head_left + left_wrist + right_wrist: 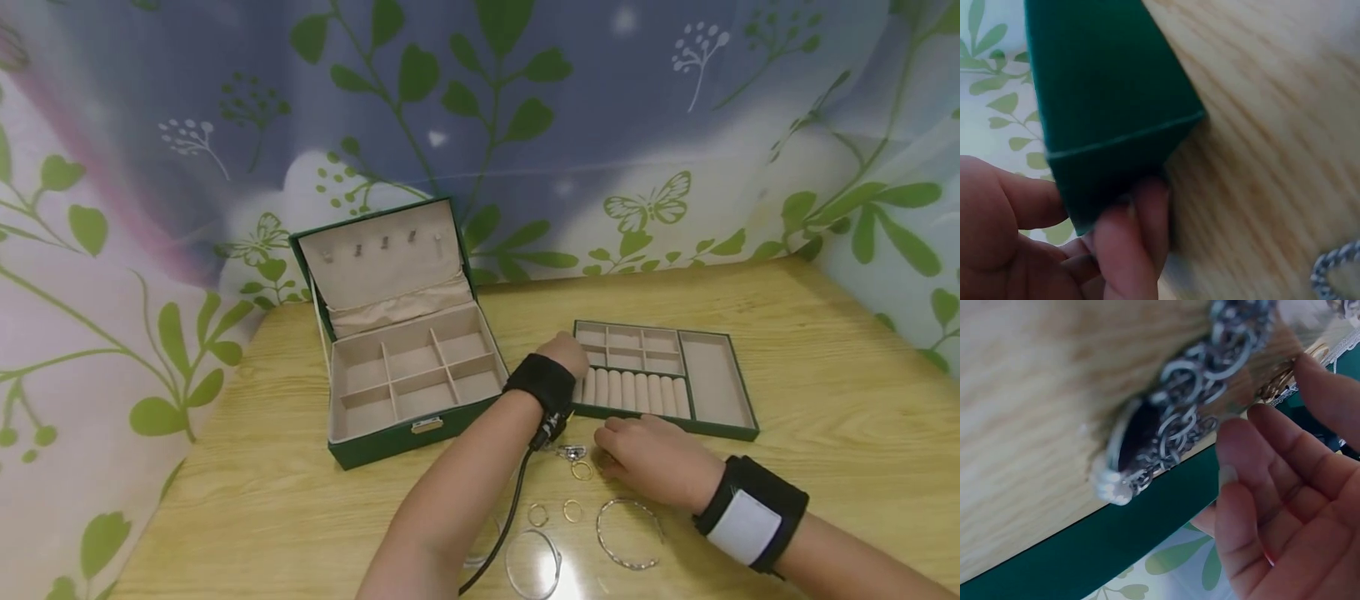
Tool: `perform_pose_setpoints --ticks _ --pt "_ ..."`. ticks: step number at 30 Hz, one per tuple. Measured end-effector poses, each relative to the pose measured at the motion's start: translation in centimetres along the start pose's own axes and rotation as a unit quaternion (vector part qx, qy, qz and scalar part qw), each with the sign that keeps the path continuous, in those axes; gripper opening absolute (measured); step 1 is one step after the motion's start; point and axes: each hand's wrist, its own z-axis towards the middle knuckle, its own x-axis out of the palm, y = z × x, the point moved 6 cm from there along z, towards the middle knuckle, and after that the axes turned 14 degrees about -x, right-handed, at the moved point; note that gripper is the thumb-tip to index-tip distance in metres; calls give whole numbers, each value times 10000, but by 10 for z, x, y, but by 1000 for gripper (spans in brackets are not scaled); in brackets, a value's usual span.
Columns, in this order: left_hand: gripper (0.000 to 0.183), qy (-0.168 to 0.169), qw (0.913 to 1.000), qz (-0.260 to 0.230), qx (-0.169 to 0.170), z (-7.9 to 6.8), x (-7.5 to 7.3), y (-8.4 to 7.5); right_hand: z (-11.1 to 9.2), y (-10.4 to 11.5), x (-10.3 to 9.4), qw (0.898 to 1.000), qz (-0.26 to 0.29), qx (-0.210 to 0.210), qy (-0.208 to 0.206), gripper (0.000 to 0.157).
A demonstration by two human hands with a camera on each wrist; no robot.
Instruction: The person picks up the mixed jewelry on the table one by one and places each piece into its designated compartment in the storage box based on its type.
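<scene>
My left hand is at the left end of the shallow green jewelry tray. In the left wrist view, the thumb and curled fingers grip a corner of the tray; the fingertips are blurred. My right hand is near the tray's front edge, fingers loosely bent. In the right wrist view, its fingers are beside a silver chain piece, with no hold on it visible. Behind them lie gold-coloured pieces. Near the hands are a small silver piece and a gold ring.
A green jewelry box with its lid up and divided compartments stands to the left. Nearer lie a twisted silver bracelet, a plain silver bangle and gold rings. A black cable runs along the left forearm. Patterned cloth hangs behind.
</scene>
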Motion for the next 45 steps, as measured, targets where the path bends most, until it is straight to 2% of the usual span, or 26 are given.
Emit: perform_pose_setpoints --ticks 3,6,10,13,14,15,19,21,22,25,33,39,45 --pt "33 46 9998 -211 -3 4 5 3 0 2 1 10000 -27 18 -56 18" --pt "39 110 9997 -215 32 2 5 5 0 2 1 9999 -7 37 -125 17" --pt "42 192 9993 -320 45 -10 -5 6 2 0 1 9998 59 82 -174 16" --pt "43 254 9988 -406 46 -12 -8 5 3 -2 2 9995 228 216 -88 14" --pt "44 271 9987 -425 8 -10 -7 5 3 -3 3 9991 320 282 -31 14" --pt "44 195 9988 -436 55 -2 0 5 3 -3 4 9987 393 333 15 14" --pt "43 197 9988 -445 -70 11 8 4 7 -4 4 9982 464 381 96 14" --pt "43 223 9987 -440 -117 13 10 3 9 -3 4 9987 339 358 103 15" --pt "44 321 9983 -437 -191 6 5 4 10 -3 4 9990 267 350 113 16" --pt "45 332 9983 -432 -183 2 4 4 12 -4 4 9991 134 382 155 17" --pt "49 360 9989 -315 -27 2 1 5 16 -6 5 9984 122 444 328 12" --pt "50 493 9978 -426 127 2 -1 7 18 -6 6 9985 51 363 413 11" --pt "49 652 9958 -550 345 1 0 7 18 -8 9 9966 425 481 508 11"
